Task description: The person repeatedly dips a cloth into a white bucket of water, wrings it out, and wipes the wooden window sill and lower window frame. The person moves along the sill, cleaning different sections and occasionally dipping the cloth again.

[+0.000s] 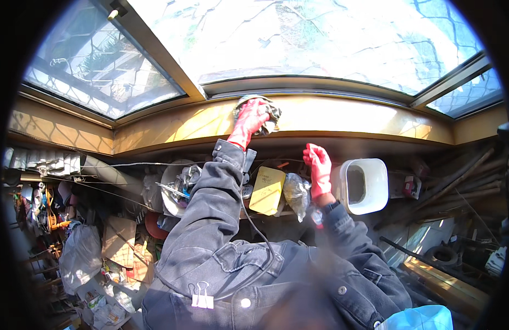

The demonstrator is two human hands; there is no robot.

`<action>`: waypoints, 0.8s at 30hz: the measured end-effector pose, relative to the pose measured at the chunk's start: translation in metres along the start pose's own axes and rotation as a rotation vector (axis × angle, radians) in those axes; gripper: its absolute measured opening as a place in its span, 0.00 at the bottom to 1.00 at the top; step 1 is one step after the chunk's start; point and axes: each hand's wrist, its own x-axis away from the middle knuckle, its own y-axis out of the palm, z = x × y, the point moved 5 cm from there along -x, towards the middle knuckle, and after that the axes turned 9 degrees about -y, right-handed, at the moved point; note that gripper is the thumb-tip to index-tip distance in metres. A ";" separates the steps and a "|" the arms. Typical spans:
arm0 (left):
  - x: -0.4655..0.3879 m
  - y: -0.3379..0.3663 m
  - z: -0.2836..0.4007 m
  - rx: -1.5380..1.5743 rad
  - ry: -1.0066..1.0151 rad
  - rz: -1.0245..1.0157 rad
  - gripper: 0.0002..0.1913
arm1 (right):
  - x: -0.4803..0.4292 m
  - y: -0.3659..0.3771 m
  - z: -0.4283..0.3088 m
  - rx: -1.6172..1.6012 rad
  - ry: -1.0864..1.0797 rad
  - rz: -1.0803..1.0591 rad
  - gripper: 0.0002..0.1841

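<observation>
My left hand (251, 119), in a red rubber glove, presses a crumpled dark patterned cloth (272, 116) onto the yellowish window sill (328, 111). The cloth lies just below the metal window track (312, 91), and part of it is hidden under the glove. My right hand (319, 171), gloved in the same red, hovers below the sill with its fingers curled together and nothing seen in them. Close to its right stands a white plastic bucket (383, 185) with greyish content inside. A clear plastic bag (297, 196) of unclear contents lies to its left.
A yellow container (267, 190) bearing writing and a cluttered white tub (167, 187) stand under the sill. A window frame upright (155, 45) rises at left. A thin cord (135, 164) runs below the sill. Dark poles (456, 177) lean at right; bags and cardboard (117, 241) crowd the left.
</observation>
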 end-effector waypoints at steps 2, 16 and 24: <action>0.001 0.033 0.038 0.169 0.100 -0.147 0.23 | 0.040 -0.052 -0.012 0.059 0.090 0.061 0.11; 0.135 0.274 0.267 0.988 -0.206 -1.060 0.23 | 0.148 -0.296 -0.105 0.112 0.255 0.437 0.12; 0.121 0.468 0.249 -0.165 -0.007 -0.690 0.23 | 0.169 -0.397 -0.115 0.061 0.224 0.522 0.14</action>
